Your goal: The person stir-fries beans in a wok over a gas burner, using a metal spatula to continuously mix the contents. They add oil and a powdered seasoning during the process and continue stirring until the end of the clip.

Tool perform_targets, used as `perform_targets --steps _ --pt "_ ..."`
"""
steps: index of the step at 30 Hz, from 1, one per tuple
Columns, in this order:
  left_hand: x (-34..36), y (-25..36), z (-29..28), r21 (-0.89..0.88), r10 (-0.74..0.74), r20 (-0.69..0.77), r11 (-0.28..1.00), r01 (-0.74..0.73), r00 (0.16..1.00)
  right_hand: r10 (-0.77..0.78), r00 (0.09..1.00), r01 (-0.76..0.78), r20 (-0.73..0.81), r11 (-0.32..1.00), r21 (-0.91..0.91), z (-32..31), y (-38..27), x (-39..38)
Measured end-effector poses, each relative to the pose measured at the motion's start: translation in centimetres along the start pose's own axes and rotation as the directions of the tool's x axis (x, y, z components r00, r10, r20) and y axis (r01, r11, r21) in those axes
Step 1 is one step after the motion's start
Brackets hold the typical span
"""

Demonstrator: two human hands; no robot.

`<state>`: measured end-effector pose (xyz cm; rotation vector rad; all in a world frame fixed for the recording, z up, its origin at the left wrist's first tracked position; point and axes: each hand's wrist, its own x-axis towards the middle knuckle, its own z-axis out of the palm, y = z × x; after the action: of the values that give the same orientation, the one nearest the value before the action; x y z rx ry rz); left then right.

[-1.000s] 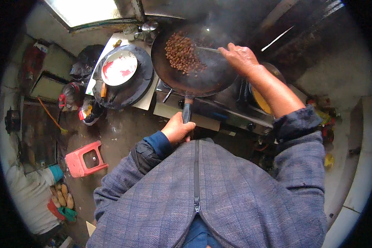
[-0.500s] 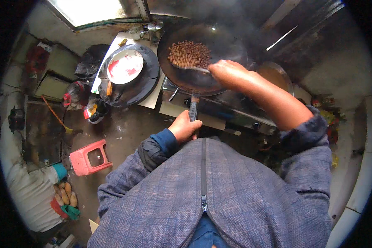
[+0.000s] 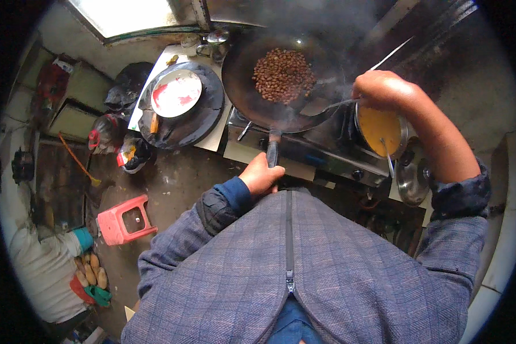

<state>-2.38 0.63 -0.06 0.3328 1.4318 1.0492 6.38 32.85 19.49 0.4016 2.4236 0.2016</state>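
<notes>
A dark wok (image 3: 241, 100) sits on the stove, steam rising from it. Reddish-brown nuts that look like peanuts (image 3: 284, 75) lie heaped in its middle. My left hand (image 3: 260, 174) is closed round the wok's handle (image 3: 273, 150) at the near side. At the right rim my right hand (image 3: 384, 90) grips a spatula (image 3: 339, 105). Its flat blade rests low in the right part of the wok, apart from the nuts. Below that hand stands a pot of yellow-orange liquid (image 3: 377, 127), with a spoon (image 3: 387, 156) leaning out of it.
A glass lid (image 3: 413, 179) lies right of the stove (image 3: 327, 150). To the left, a white bowl with red residue (image 3: 176, 94) and a wooden-handled knife (image 3: 154, 122) rest on a round dark board (image 3: 206, 123). A pink stool (image 3: 123, 222) stands on the floor.
My right hand has swung right with the spatula, away from the nuts, which now sit more centrally in the wok. The pot and lid have come into fuller view. My left hand keeps its hold.
</notes>
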Motion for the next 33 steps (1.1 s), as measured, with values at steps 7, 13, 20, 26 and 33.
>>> perform_targets --steps 7,13,20,26,33 --pt "0.1 -0.2 -0.2 -0.034 0.023 0.047 0.999 -0.022 0.999 0.036 0.923 0.056 -0.382 0.973 0.225 6.5 -5.6 9.5" --pt "0.0 -0.2 -0.2 0.013 0.005 0.001 1.000 -0.005 1.000 0.150 0.919 0.077 -0.364 0.838 0.540 5.7 -0.8 10.2" --pt "0.2 -0.5 -0.3 -0.014 0.040 0.014 0.999 -0.039 0.999 0.051 0.975 -0.059 -0.217 0.998 -0.032 0.6 5.4 0.7" --pt "-0.3 -0.2 -0.1 -0.024 0.026 0.008 0.999 -0.026 1.000 0.208 0.902 -0.175 -0.379 0.977 0.121 5.1 2.2 8.8" --pt "-0.3 0.1 0.0 -0.009 -0.022 -0.010 1.000 0.022 1.000 -0.048 0.813 0.062 -0.580 0.998 0.005 6.7 0.2 10.0"
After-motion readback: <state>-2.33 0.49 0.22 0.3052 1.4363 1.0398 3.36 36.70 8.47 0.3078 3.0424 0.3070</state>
